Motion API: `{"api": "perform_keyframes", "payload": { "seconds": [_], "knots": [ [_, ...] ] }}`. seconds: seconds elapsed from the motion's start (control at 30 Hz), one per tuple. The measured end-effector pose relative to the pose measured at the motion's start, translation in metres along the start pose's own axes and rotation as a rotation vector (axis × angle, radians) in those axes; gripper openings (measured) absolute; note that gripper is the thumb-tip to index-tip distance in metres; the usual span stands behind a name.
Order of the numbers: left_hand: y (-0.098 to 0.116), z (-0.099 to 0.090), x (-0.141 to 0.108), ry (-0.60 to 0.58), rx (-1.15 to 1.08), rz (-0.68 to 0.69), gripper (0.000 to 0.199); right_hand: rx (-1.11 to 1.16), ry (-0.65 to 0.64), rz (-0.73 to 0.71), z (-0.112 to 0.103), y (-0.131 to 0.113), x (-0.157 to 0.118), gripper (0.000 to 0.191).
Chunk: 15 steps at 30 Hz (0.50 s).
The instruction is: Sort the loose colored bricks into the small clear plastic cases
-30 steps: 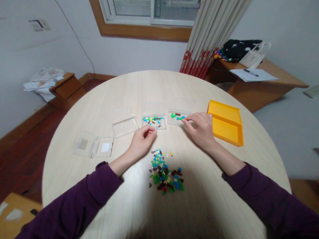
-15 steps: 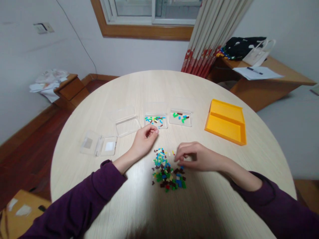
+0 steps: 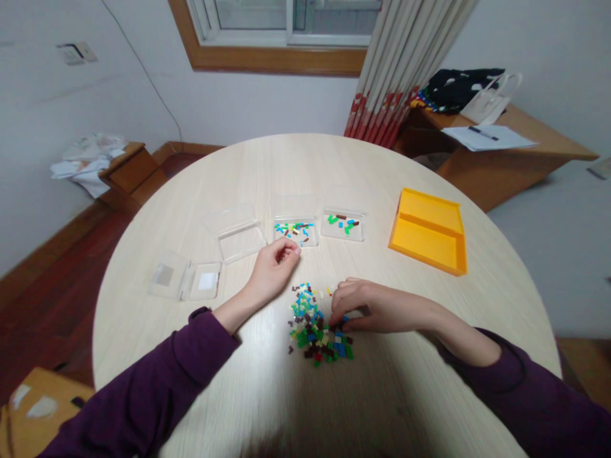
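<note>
In the head view my left hand [image 3: 275, 266] rests on the table just in front of the middle clear box [image 3: 314, 242], its fingers curled and thumb against the index finger. Whatever they may hold is hidden. My right hand [image 3: 370, 306] reaches into the right side of a pile of small building bricks [image 3: 310, 327], coloured green, blue, brown, tan and red. Its thumb and index fingertip stand apart, around dark brown bricks. Small mixed bricks lie in the middle box, and fewer green, blue and brown ones in the right clear box [image 3: 344, 236].
Left of these stand an open clear box [image 3: 242, 242] and a smaller clear case [image 3: 205, 294] with a white square inside. An open yellow box [image 3: 424, 251] lies at the right of the round table [image 3: 267, 165]. A side desk [image 3: 515, 159] stands beyond.
My right hand has come down and slightly toward me into the pile, its fingertips now among the brown bricks. My left hand has hardly moved. The whole view has shifted slightly.
</note>
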<state>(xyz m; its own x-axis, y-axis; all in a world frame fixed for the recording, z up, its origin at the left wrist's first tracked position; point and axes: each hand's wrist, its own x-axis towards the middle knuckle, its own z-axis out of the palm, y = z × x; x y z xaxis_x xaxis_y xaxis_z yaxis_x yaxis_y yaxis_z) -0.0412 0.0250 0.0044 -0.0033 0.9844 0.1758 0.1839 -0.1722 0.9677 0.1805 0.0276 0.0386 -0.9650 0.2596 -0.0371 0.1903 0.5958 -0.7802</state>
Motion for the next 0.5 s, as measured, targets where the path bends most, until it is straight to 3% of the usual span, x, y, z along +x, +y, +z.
{"api": "perform_keyframes", "payload": {
  "seconds": [0.37,0.5],
  "knots": [
    [0.0053,0.0004,-0.0005,0.007,0.001,-0.029,0.012,-0.03,0.197,0.047,0.0078,0.006,0.0008,0.018],
    [0.0046,0.0002,-0.0004,0.005,0.001,-0.022,0.012,-0.031,0.174,0.047,0.005,0.0032,-0.0005,0.018]
  ]
}}
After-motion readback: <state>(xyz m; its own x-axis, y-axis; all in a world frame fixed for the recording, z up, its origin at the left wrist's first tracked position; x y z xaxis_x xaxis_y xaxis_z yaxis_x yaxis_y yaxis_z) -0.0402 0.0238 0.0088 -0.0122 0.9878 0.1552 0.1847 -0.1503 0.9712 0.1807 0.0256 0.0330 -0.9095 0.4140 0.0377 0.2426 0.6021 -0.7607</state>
